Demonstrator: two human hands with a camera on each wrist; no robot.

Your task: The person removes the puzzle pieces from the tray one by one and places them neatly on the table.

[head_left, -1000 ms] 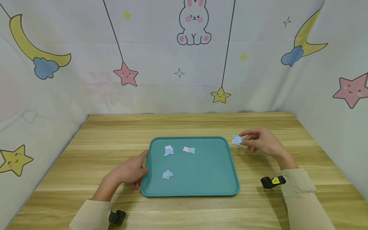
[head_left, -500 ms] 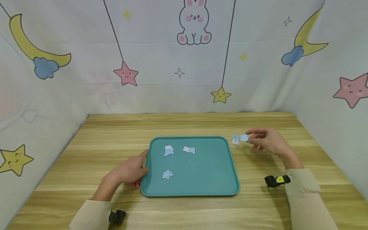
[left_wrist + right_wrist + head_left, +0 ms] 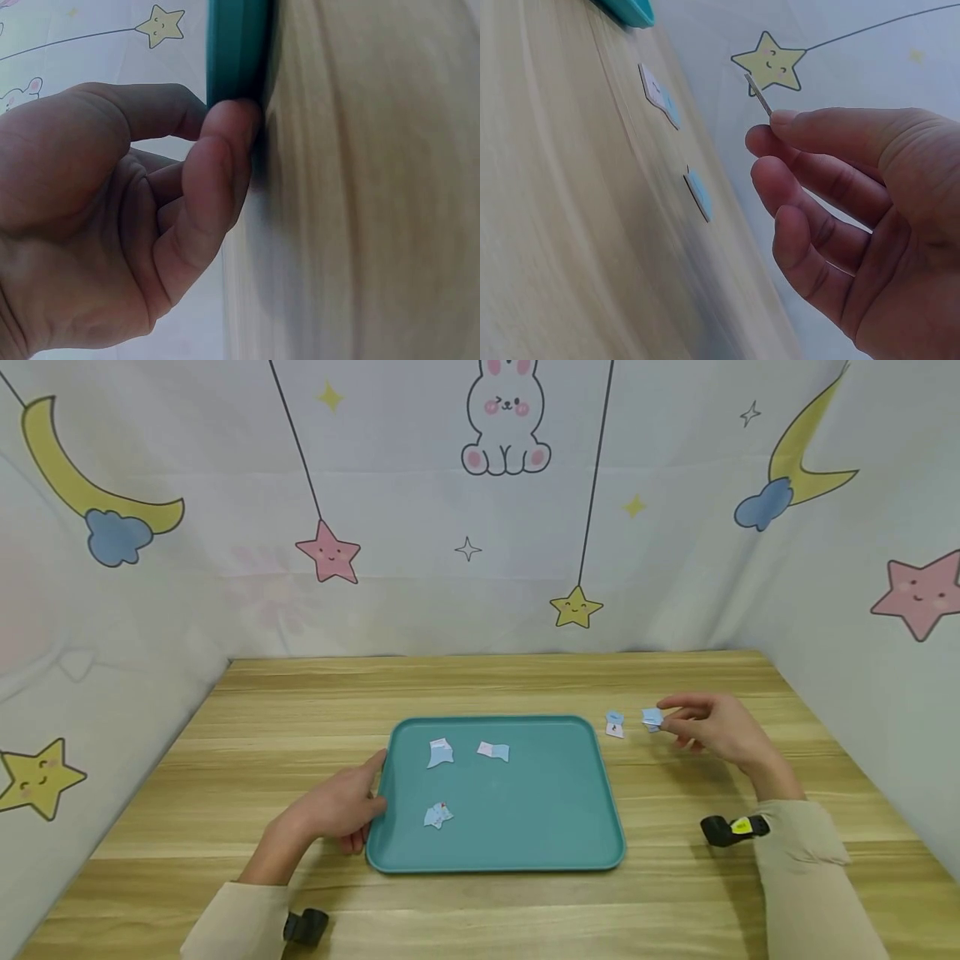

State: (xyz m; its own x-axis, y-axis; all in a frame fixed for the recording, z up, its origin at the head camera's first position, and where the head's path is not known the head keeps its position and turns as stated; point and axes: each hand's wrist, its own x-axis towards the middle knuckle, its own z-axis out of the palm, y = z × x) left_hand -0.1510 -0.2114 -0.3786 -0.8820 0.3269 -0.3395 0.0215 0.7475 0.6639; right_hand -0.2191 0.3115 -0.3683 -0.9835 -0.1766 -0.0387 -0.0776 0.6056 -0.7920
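My left hand (image 3: 341, 802) grips the left rim of a teal tray (image 3: 510, 827); in the left wrist view its thumb and fingers meet at the tray's edge. My right hand (image 3: 712, 727) pinches a small light-blue puzzle piece (image 3: 652, 716) between thumb and forefinger, right of the tray. In the right wrist view this piece (image 3: 759, 95) is seen edge-on, raised off the table. Below it another blue piece (image 3: 699, 196) lies on the wood, mostly covered in the head view. A blue and pale-pink piece (image 3: 615, 724) lies between tray and right hand.
Inside the tray are three spots of puzzle pieces: upper left (image 3: 441, 753), upper middle (image 3: 493, 752) and lower left (image 3: 438, 815). The wooden table (image 3: 495, 918) is walled by white cloth (image 3: 405, 510) printed with stars and moons.
My right hand has moved right with the pinched puzzle piece, away from the piece beside the tray, which now lies fully in view. The left hand and tray have stayed still.
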